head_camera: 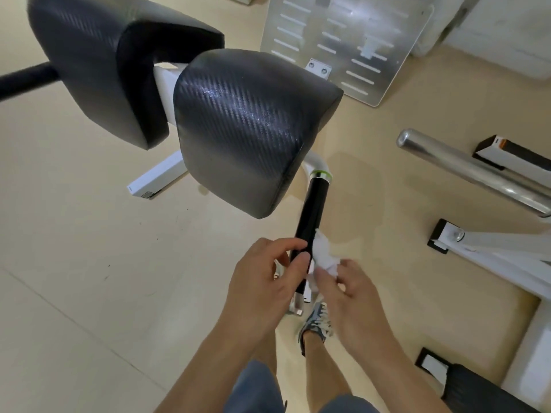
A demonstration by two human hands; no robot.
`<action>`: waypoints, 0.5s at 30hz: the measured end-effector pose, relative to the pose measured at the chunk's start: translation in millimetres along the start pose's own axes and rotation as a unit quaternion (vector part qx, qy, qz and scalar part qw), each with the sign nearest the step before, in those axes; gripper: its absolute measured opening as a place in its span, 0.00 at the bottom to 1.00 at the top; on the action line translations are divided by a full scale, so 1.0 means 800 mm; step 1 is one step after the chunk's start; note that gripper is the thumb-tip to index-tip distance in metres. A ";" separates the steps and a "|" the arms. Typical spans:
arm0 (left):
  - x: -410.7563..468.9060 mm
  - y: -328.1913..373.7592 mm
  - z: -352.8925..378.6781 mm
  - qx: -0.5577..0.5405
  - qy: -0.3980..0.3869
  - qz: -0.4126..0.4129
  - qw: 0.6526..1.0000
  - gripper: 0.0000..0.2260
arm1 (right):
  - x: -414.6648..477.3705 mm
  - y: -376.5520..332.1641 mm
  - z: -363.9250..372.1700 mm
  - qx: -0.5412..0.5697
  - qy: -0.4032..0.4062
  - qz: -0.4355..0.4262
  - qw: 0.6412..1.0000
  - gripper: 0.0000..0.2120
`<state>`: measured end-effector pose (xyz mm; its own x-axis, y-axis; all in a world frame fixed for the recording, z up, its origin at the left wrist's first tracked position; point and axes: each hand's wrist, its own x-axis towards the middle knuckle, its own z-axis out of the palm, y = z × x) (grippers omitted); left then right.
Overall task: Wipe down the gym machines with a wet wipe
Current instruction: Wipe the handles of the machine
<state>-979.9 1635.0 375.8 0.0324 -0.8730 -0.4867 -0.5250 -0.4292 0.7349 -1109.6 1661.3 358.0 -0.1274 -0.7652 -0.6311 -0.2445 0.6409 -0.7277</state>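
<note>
A black handle grip (313, 213) slants down from under the right black pad (250, 126) of a white-framed gym machine. My left hand (262, 281) has its thumb and fingers curled round the lower part of the grip. A crumpled white wet wipe (326, 257) lies against the grip's right side, and my right hand (348, 299) pinches it with thumb and fingers. The grip's metal end cap (296, 307) shows just below my left hand.
A second black pad (98, 64) sits at upper left with a black bar (26, 79) leaving the frame. A perforated metal footplate (343, 40) stands behind. At right are a chrome bar (471, 171) and white frame legs (492, 251). Beige floor surrounds everything.
</note>
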 end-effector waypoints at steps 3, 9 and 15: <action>-0.015 0.007 0.005 -0.076 -0.005 -0.011 0.997 0.07 | 0.001 -0.030 -0.008 0.104 -0.003 0.005 0.995 0.12; -0.026 0.025 0.011 -0.111 0.139 -0.008 0.984 0.08 | 0.008 -0.041 -0.007 0.313 0.033 0.075 0.946 0.13; -0.019 0.030 0.000 -0.423 0.119 -0.181 0.880 0.10 | 0.029 -0.026 -0.044 0.584 0.066 0.150 0.795 0.05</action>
<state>-993.1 1638.1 401.3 0.2972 -0.6241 -0.7226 0.3738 -0.6203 0.6895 -1141.0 1628.0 367.9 -0.1302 -0.5165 -0.8463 0.8658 0.3567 -0.3509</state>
